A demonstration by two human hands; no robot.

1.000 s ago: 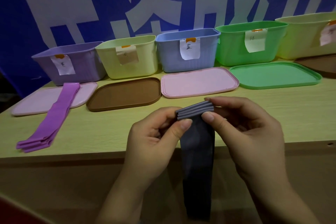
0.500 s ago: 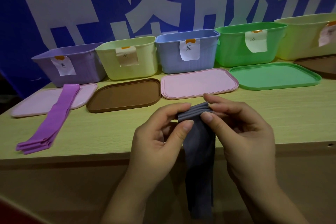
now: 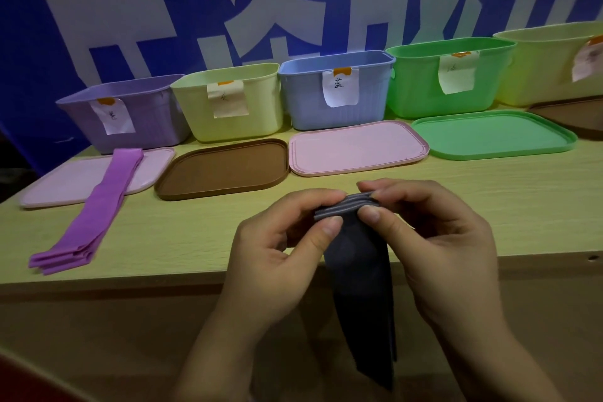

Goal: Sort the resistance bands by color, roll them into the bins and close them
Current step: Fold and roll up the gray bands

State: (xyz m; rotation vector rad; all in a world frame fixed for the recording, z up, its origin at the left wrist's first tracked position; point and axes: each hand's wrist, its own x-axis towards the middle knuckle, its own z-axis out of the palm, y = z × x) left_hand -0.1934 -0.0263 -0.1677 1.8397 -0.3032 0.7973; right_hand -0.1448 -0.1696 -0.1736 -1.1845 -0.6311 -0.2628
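A stack of grey resistance bands hangs down past the table's front edge. My left hand and my right hand both pinch its top end, which is folded over into a short roll. A stack of purple bands lies flat at the left, its far end on a pink lid. Along the back stand open bins, each with a paper label: purple, pale yellow, blue, green and a second pale yellow.
Lids lie in front of the bins: a brown lid, a second pink lid, a green lid and another brown lid at the far right. A blue banner with white characters hangs behind the wooden table.
Both hands have moved up and away from me over the table edge with the grey bands. The rolled top has grown slightly and less band hangs below.
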